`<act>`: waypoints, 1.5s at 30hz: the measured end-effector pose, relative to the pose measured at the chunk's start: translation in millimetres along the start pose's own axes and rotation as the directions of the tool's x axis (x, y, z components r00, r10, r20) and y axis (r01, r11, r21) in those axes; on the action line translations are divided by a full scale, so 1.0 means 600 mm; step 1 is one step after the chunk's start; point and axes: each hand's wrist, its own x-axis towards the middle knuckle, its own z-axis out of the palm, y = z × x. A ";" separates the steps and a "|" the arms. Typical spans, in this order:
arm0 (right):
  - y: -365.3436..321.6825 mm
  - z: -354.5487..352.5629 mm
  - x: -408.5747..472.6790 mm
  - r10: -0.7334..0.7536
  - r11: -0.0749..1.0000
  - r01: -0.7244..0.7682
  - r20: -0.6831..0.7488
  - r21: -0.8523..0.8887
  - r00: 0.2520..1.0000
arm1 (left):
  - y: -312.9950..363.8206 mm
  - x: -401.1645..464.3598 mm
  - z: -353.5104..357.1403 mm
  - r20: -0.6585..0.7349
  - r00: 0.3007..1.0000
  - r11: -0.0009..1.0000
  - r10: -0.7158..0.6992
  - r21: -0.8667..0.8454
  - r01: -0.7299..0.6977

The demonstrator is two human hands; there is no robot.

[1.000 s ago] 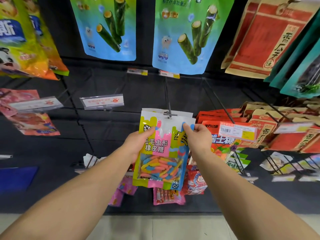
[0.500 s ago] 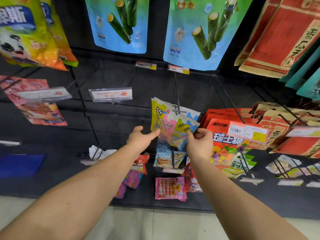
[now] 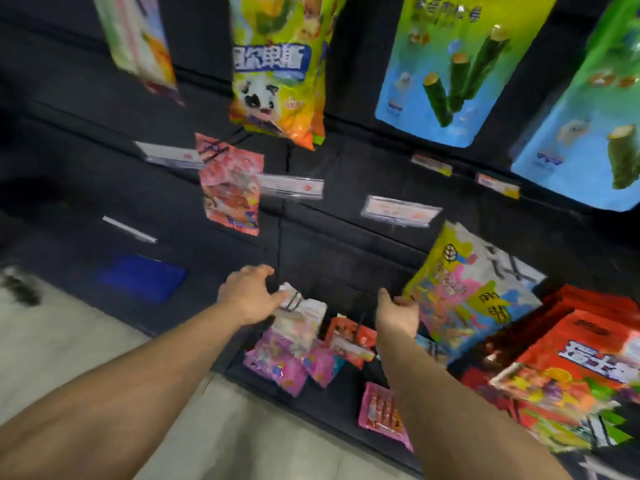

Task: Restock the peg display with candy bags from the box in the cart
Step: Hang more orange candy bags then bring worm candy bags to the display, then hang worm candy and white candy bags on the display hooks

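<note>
At the pegboard, candy bag (image 3: 464,289) hangs tilted on its peg; right hand (image 3: 396,315) touches its lower corner with loose fingers, probably steadying it. Left hand (image 3: 247,296) hovers, fingers relaxed, empty.

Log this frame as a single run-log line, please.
phase: candy bag hung on peg | left hand: open, empty | right hand: at bag's lower left edge, grip unclear | view: blurred

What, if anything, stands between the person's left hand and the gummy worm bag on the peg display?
Nothing visible does. The left hand hangs open in front of the dark back panel, with only bare panel between it and the gummy worm bag. The right hand is at that bag's lower left corner.
</note>
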 end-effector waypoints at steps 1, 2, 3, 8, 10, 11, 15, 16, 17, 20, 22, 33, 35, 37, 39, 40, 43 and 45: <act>-0.013 0.040 -0.028 -0.133 0.981 0.141 0.069 -0.130 0.989 | -0.035 -0.001 -0.017 -0.012 1.000 1.000 -0.006 0.009 0.006; -0.030 0.082 -0.064 -0.257 0.926 0.292 0.167 -0.238 0.952 | -0.073 -0.002 -0.036 -0.031 0.999 1.000 -0.014 0.022 0.015; -0.043 0.123 -0.100 -0.348 0.847 0.428 0.280 -0.315 0.895 | -0.113 -0.004 -0.057 -0.053 0.998 0.999 -0.027 0.039 0.029; -0.087 0.350 -0.294 -0.411 0.519 0.757 0.661 -0.396 0.627 | -0.340 -0.025 -0.179 -0.127 0.980 0.980 -0.155 0.102 0.168; -0.098 0.443 -0.378 -0.402 0.412 0.838 0.755 -0.357 0.519 | -0.435 -0.040 -0.224 -0.147 0.963 0.965 -0.227 0.098 0.242; -0.103 0.485 -0.418 -0.408 0.374 0.870 0.786 -0.320 0.465 | -0.480 -0.049 -0.245 -0.158 0.953 0.956 -0.258 0.103 0.275; -0.114 0.624 -0.580 -0.351 0.244 0.946 0.889 -0.216 0.293 | -0.642 -0.102 -0.319 -0.192 0.895 0.901 -0.404 0.085 0.425; -0.118 0.652 -0.616 -0.332 0.216 0.958 0.909 -0.187 0.252 | -0.675 -0.117 -0.335 -0.198 0.878 0.886 -0.435 0.078 0.457; -0.121 0.679 -0.650 -0.317 0.191 0.969 0.924 -0.157 0.212 | -0.706 -0.130 -0.350 -0.209 0.861 0.871 -0.464 0.068 0.486; -0.129 0.754 -0.741 -0.268 0.120 0.991 0.959 -0.065 0.095 | -0.793 -0.168 -0.387 -0.223 0.803 0.823 -0.552 0.004 0.567; -0.129 0.798 -0.797 -0.239 0.078 0.997 0.971 -0.006 0.025 | -0.847 -0.193 -0.405 -0.232 0.757 0.783 -0.611 -0.036 0.621; -0.150 1.103 -1.023 -0.096 -0.022 0.972 0.967 0.235 -0.236 | -1.128 -0.185 -0.522 -0.291 0.555 0.612 -0.780 -0.162 0.774; -0.178 1.168 -1.052 -0.086 0.002 0.966 0.962 0.259 -0.258 | -1.179 -0.165 -0.558 -0.300 0.530 0.591 -0.794 -0.172 0.788; -0.216 1.236 -1.084 -0.086 -0.003 0.957 0.953 0.291 -0.290 | -1.231 -0.143 -0.607 -0.308 0.504 0.569 -0.807 -0.175 0.803; -0.254 1.300 -1.119 -0.105 -0.017 0.947 0.941 0.321 -0.321 | -1.282 -0.124 -0.654 -0.349 0.469 0.551 -0.811 -0.188 0.813; -0.268 1.330 -1.136 -0.111 -0.015 0.943 0.937 0.332 -0.331 | -1.307 -0.114 -0.673 -0.366 0.457 0.547 -0.811 -0.198 0.813; -0.285 1.410 -1.177 -0.082 -0.040 0.938 0.934 0.345 -0.347 | -1.368 -0.085 -0.708 -0.343 0.454 0.538 -0.822 -0.210 0.816; -0.289 1.454 -1.205 -0.067 -0.060 0.929 0.927 0.366 -0.369 | -1.411 -0.067 -0.726 -0.327 0.445 0.525 -0.834 -0.219 0.822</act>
